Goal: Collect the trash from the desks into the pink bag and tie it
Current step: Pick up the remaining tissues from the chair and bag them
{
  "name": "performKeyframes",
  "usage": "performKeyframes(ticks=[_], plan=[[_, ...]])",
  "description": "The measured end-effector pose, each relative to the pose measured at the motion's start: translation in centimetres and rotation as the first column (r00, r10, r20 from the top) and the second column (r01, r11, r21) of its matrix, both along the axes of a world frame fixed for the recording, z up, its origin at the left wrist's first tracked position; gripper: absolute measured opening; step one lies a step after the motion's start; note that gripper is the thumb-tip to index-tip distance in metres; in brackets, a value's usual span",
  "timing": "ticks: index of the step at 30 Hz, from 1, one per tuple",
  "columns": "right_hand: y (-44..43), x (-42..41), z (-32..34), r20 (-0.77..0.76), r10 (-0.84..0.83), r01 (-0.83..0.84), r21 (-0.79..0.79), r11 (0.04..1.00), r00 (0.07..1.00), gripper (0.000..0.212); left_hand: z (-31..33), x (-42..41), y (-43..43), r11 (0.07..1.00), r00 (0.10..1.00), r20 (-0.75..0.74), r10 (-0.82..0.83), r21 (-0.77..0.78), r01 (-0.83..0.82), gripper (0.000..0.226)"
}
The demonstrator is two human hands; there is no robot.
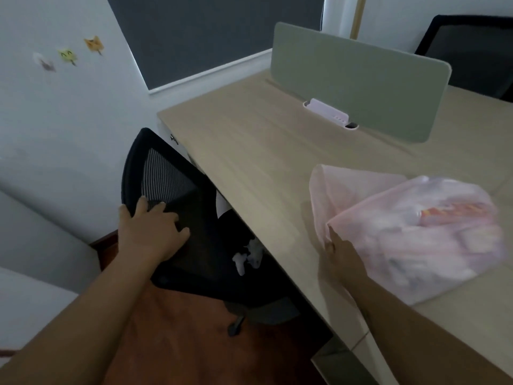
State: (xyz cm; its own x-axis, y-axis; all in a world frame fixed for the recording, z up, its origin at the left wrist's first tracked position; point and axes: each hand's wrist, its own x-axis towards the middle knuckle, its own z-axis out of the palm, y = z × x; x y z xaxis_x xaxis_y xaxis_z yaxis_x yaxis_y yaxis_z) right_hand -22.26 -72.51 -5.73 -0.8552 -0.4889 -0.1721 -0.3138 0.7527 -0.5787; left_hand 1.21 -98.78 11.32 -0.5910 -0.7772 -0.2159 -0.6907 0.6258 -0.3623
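Note:
A translucent pink bag (416, 229) lies on the wooden desk (263, 151) at the right, bulging with trash, a red-printed wrapper showing through. My right hand (340, 251) rests at the bag's near left edge, fingers pinching its rim. My left hand (151, 232) grips the top of the black mesh chair back (166, 184), which is pushed against the desk's left edge. Crumpled white paper (248, 254) lies on the chair's seat, partly under the desk edge.
A grey-green divider screen (361, 79) stands across the desk with a white socket box (330, 113) at its foot. A second black chair (472, 51) is behind the divider. Wall and dark window blind are at left; red-brown floor below.

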Motion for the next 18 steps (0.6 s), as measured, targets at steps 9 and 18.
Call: performKeyframes(ticks=[9,18], plan=[[-4.0,1.4,-4.2,-0.308,0.155,-0.032,0.368,0.929,0.939,0.052,-0.2,5.2,-8.3,0.996,0.992,0.104,-0.076,-0.041,0.08,0.063],[-11.5,-1.1,-2.3,-0.366,0.172,-0.06,0.298,0.953,0.914,0.047,-11.0,-0.7,-4.2,0.967,0.967,-0.241,0.085,0.252,-0.022,0.075]])
